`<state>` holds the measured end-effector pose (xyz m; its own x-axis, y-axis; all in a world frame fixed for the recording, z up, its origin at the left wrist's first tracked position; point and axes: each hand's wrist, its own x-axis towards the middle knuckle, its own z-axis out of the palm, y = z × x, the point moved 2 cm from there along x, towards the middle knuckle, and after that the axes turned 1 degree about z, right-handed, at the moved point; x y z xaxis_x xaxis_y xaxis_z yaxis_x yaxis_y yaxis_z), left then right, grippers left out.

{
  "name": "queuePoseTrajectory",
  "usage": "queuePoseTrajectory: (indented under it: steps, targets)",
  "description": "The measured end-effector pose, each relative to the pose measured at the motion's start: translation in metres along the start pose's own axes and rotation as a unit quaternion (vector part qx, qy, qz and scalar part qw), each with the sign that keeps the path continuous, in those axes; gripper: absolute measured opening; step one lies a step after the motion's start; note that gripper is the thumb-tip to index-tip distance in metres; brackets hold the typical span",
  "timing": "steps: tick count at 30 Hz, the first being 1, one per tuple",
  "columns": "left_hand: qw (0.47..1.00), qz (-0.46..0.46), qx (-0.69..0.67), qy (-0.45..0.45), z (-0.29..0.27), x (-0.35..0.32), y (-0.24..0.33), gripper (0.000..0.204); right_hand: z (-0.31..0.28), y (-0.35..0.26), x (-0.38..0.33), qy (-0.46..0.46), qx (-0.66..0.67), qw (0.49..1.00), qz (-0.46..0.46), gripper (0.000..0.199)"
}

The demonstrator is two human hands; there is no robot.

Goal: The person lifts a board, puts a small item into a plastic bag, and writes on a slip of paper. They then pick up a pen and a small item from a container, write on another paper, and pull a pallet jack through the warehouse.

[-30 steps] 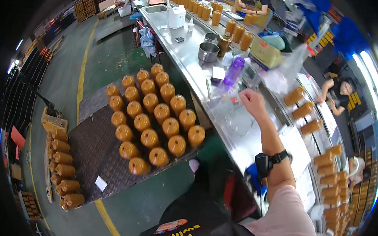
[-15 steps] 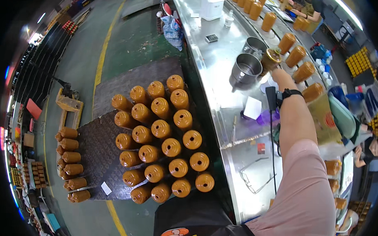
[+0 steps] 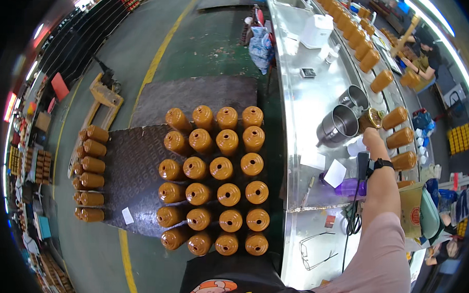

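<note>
— Over the steel table (image 3: 308, 105), what does my right hand (image 3: 371, 137) hold?
— I see it closed on a brown jar (image 3: 370, 119), just beside a metal cup (image 3: 338, 125). Left hand is out of sight.

1. The brown bottle (image 3: 370, 119) is a small, squat, glossy jar-like vessel in amber brown. It is tipped over on its side, its round mouth turned left toward the steel cups, and it is gripped from the near side.
2. It sits over the far right part of the long steel counter, just beside the rim of the nearer steel cup (image 3: 337, 126), which stands upright and open-mouthed.
3. A second steel cup (image 3: 354, 97), also upright, stands just beyond the first, touching or nearly touching it.
</note>
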<state>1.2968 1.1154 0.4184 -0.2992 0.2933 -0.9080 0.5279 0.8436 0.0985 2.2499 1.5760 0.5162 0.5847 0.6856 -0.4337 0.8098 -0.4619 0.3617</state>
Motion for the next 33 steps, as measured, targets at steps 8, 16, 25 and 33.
queuePoseTrajectory:
  steps: [8, 16, 25, 33]
  targets:
    - [0.996, -0.013, -0.086, -0.034, -0.057, -0.016, -0.334, 0.032, -0.07, -0.145, -0.263, 0.111, 0.048, 0.972, -0.202, 0.006]
    - [0.996, 0.062, -0.06, -0.019, -0.185, 0.06, -0.505, 0.031, -0.12, -0.52, -0.684, 0.093, 0.265, 0.844, -0.457, 0.012]
    - [0.947, -0.032, -0.314, 0.061, -0.417, 0.069, -0.731, 0.019, 0.092, -1.06, -1.014, 0.132, 0.169, 0.719, -0.661, 0.017]
    - [0.841, -0.132, -0.523, 0.04, -0.414, 0.141, -0.898, 0.018, 0.264, -1.292, -1.099, 0.079, 0.053, 0.768, -0.633, 0.017]
